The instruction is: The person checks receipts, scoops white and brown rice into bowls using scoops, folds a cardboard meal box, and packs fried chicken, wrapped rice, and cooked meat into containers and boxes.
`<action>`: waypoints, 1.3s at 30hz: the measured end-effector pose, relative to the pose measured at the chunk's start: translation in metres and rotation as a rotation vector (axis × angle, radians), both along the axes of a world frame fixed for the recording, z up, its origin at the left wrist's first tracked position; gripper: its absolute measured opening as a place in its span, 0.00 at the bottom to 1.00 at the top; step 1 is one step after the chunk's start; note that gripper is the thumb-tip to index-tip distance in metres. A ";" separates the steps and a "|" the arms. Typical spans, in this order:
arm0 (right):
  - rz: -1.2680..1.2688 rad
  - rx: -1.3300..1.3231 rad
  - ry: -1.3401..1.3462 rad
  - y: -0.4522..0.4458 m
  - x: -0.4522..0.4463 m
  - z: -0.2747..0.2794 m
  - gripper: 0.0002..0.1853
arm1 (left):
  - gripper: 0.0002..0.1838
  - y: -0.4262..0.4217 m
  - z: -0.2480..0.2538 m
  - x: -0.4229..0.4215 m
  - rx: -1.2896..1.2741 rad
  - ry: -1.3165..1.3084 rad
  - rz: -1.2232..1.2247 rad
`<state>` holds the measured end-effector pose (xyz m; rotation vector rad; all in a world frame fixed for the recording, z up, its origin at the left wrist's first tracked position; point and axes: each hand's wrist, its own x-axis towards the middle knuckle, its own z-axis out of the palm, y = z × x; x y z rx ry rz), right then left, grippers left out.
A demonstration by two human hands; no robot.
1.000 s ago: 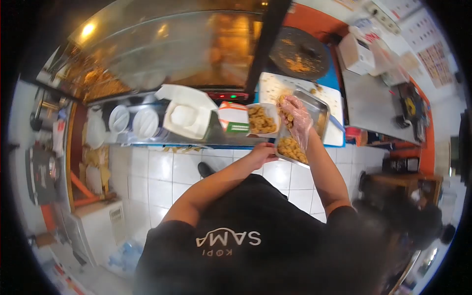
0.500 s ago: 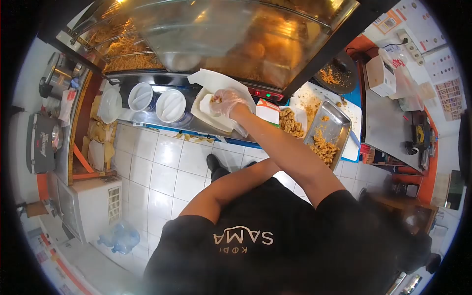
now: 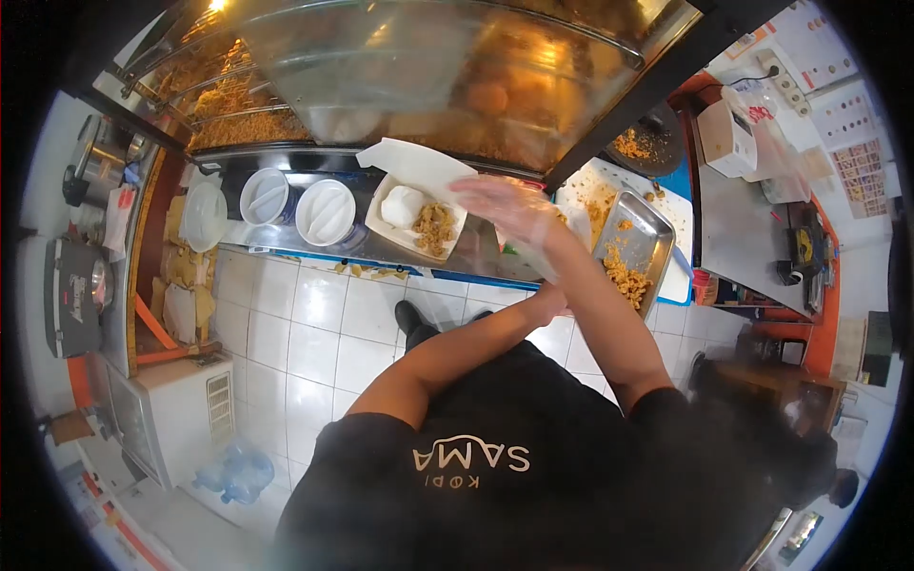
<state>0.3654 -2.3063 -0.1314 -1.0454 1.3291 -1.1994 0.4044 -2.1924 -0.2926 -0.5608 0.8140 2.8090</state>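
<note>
An open paper food box [image 3: 411, 246] stands on the counter, its lid flap folded back. Inside are a white mound [image 3: 404, 206], apparently rice, and brown fried pieces [image 3: 435, 228]. In a clear plastic glove, my right hand [image 3: 509, 211] hovers just right of the box, slightly blurred, fingers stretched out and holding nothing visible. My left hand [image 3: 552, 299] reaches beneath my right forearm, which hides its fingers. Right of it, a metal tray [image 3: 655, 234] holds more fried pieces [image 3: 624, 282]. A second box is mostly covered by my right hand and arm.
Two lidded white tubs [image 3: 326, 212] stand left of the food box. A glass display case [image 3: 381, 76] rises behind the counter. Under the tray lies a white cutting board [image 3: 678, 262], with a dark pan [image 3: 657, 147] behind it. A plastic container [image 3: 204, 217] sits at left.
My right hand has lifted out of the food box and moved right, fingers straightening. Brown fried pieces now show beside the white mound. The second box is now mostly hidden.
</note>
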 end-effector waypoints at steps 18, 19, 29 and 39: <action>-0.424 0.563 1.259 0.258 -0.106 -0.085 0.26 | 0.12 -0.003 -0.004 0.011 -0.114 -0.239 0.012; -0.381 0.540 1.252 0.255 -0.110 -0.098 0.25 | 0.12 -0.001 -0.002 0.012 -0.112 -0.240 0.013; -0.541 0.547 0.440 0.256 -0.164 -0.119 0.15 | 0.12 0.002 0.001 0.012 -0.102 -0.242 0.022; -0.218 0.206 0.139 0.122 -0.060 0.012 0.15 | 0.19 0.006 -0.032 0.009 -0.088 -0.140 -0.044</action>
